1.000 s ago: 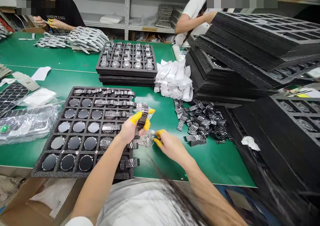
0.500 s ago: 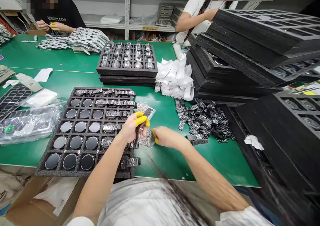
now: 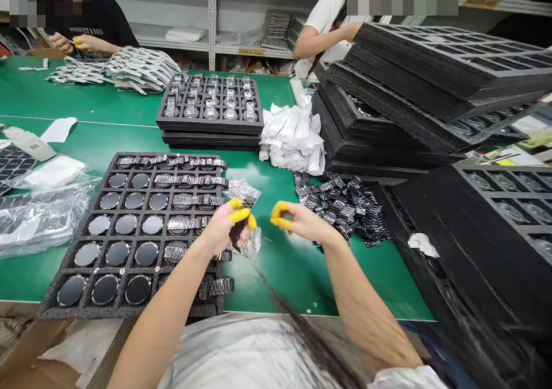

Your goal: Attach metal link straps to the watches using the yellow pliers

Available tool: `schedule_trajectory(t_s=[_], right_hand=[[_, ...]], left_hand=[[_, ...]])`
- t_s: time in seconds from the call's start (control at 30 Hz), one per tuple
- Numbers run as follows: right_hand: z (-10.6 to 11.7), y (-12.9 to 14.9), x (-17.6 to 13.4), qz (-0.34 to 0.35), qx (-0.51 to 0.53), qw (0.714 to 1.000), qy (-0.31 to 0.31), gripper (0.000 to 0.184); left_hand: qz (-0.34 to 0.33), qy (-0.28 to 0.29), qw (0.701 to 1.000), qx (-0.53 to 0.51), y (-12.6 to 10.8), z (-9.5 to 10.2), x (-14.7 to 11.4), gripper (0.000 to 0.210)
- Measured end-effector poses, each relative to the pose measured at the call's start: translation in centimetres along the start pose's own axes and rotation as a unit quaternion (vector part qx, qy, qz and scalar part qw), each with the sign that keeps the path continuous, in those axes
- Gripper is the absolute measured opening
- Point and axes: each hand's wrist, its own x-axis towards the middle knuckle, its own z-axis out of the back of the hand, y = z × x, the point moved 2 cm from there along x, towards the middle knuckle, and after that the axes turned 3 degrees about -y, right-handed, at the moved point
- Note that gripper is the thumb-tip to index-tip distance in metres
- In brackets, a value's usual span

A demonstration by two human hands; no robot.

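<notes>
Right hand (image 3: 302, 222) moved off clear plastic bag (image 3: 253, 246), right of black foam grid tray (image 3: 125, 312); fingers curled, can't tell if gripping. Left hand (image 3: 222, 226) at tray's edge, fingers gripping black metal-link strap (image 3: 238, 228).

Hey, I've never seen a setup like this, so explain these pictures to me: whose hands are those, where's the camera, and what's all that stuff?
There is no machine here: just a person's left hand and right hand, with yellow covers on some fingers. Every picture comes from one camera worn on the head, looking forward and down.

On the green table, a black foam tray holds round watches, some with metal straps across them. A strap pile lies to the right, near a white heap.

The left hand holds a dark strap. The right hand's fingers are curled; whether they pinch anything is too small to tell.
</notes>
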Motion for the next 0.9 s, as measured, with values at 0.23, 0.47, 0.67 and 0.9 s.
schedule_trajectory(t_s=[0.23,0.47,0.67,0.9], right_hand=[[-6.9,1.5,2.3,0.185,0.144,0.893,-0.384,0.031],[-8.5,1.0,1.7,0.293,0.063,0.846,-0.44,0.02],[-8.1,1.4,1.9,0.277,0.022,0.85,-0.448,0.02],[-7.6,1.5,1.6,0.294,-0.093,0.851,-0.424,0.019]], left_hand=[[0.0,-0.024,1.0,0.019,0.6,-0.3,0.2,0.055],[0.002,-0.034,0.999,0.03,1.1,-0.1,0.5,0.055],[-0.002,-0.044,0.999,0.027,1.0,0.0,0.5,0.057],[0.001,-0.055,0.998,0.021,1.2,0.1,0.8,0.055]])
